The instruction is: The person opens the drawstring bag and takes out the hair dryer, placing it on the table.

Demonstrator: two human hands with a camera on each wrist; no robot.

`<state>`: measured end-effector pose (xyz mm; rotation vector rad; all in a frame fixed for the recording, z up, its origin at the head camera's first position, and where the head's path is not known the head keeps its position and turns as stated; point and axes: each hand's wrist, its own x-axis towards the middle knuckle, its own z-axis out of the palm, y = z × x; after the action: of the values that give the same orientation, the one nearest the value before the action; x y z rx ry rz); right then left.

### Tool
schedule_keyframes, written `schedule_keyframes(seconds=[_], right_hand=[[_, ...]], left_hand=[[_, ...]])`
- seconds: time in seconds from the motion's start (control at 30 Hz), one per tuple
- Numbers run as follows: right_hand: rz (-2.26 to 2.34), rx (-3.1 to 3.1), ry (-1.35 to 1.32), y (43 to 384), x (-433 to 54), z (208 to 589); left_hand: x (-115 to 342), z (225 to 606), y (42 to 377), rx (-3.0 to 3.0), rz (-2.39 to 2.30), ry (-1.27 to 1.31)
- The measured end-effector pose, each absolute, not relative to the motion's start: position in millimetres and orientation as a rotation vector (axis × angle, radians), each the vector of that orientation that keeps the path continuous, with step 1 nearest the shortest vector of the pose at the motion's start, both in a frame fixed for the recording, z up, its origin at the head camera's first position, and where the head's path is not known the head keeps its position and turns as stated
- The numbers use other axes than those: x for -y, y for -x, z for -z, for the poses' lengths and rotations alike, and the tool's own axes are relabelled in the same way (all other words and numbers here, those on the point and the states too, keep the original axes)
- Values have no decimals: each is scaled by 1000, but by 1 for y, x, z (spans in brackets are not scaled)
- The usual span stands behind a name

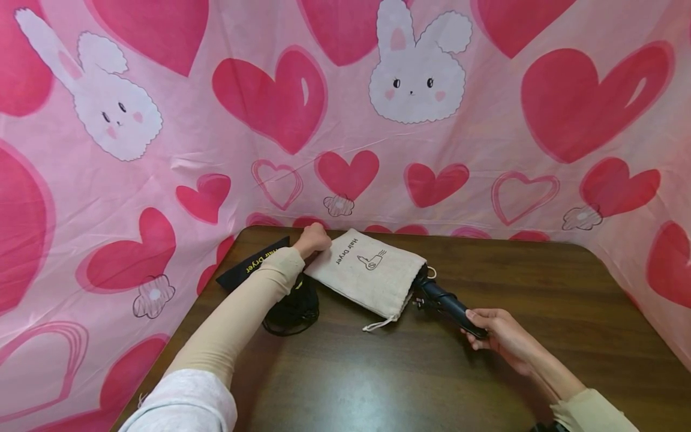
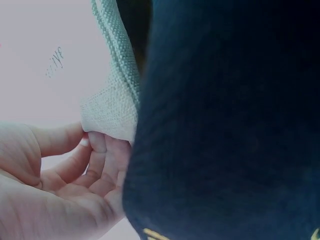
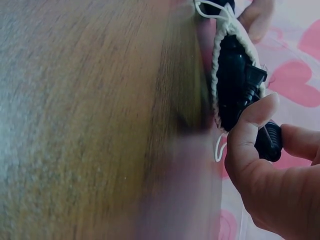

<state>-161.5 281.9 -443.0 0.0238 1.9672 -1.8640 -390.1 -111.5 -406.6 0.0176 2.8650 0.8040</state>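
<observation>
A cream cloth bag printed with "Hair Dryer" lies across the back of the table, its drawstring mouth open to the right. My left hand pinches the bag's far left bottom corner, seen close up between thumb and fingers in the left wrist view. From the bag's mouth sticks the black handle of a hair dryer, a cord wound around it. My right hand grips the end of that handle. The right wrist view shows the plug at the opening; the dryer's other end is hidden inside.
A black bag with yellow lettering lies under my left forearm, with dark fabric and string on the near side. The brown wooden table is backed by a pink curtain with hearts and rabbits.
</observation>
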Motion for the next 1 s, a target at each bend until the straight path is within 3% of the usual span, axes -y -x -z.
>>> schedule_keyframes(seconds=[1.0], right_hand=[[1864,-1990,-28,159,-286,444]], left_hand=[[111,409,389,-2911,-760,-11]])
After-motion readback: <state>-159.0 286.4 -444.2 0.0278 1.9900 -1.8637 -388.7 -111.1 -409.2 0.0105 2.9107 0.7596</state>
